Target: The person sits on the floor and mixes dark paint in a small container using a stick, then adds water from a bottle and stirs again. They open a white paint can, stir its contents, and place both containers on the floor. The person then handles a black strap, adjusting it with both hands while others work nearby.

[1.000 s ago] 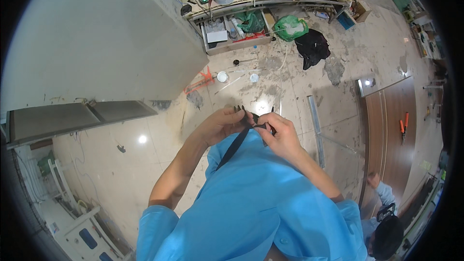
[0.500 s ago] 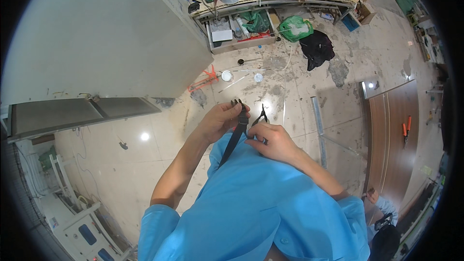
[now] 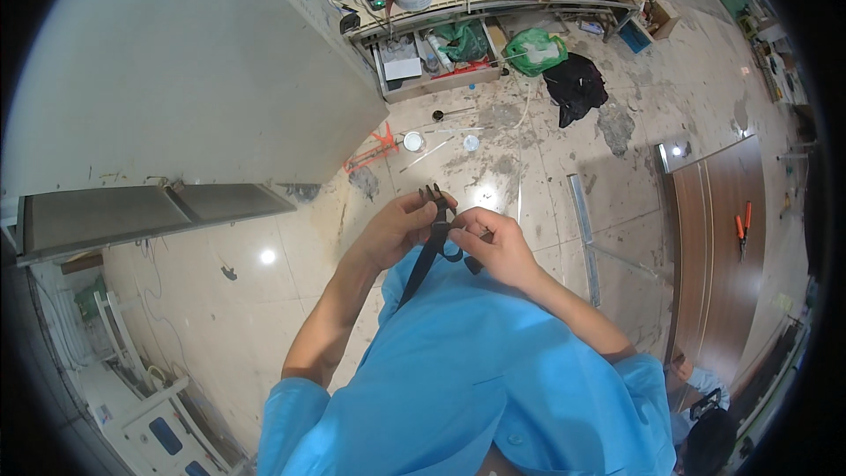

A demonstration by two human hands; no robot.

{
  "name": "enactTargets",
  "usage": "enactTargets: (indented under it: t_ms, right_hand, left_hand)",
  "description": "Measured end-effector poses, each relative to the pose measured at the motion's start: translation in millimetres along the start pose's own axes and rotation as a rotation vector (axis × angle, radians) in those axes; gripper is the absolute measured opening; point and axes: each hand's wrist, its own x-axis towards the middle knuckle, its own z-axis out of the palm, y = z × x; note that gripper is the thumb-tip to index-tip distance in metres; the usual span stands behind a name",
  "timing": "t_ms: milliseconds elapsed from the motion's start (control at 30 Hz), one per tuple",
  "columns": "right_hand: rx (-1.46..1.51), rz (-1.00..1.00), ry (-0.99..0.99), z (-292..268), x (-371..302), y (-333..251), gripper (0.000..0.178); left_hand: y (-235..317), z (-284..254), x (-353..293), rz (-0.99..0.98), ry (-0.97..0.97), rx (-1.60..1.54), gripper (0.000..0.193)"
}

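A black webbing strap runs up from my waist against the blue shirt to a black plastic buckle with prongs. My left hand is closed around the buckle, thumb on its near side, prongs sticking out beyond the fingers. Just to the right, my right hand pinches a looped part of the same strap close below the buckle. A dark end of webbing hangs under the right fingers, partly hidden by them.
On the tiled floor ahead lie an orange caulking gun and a white tub. A cluttered bench stands beyond. At right, orange-handled pliers rest on a brown panel, near another person's hand.
My right hand has moved up and left, nearer the buckle. The loose strap end that stood up beyond it is now drawn down into a loop beside the buckle.
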Motion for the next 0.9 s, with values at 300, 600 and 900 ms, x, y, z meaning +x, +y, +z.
enactTargets:
  t_ms: [300, 600, 900]
  right_hand:
    - [0.151, 0.163, -0.094, 5.8, -2.1, 9.1, 0.014]
    - [0.526, 0.380, -0.165, 0.7, -6.9, 15.3, 0.011]
    - [0.216, 0.194, -0.125, 13.4, -8.9, 16.0, 0.010]
  left_hand:
    - [-12.6, 9.6, -15.5, -0.030, 0.046, -0.030, 0.053]
    - [-32.2, 10.9, -46.3, -0.034, 0.033, -0.080, 0.057]
    - [-39.4, 5.3, -50.1, -0.020, 0.075, -0.064, 0.051]
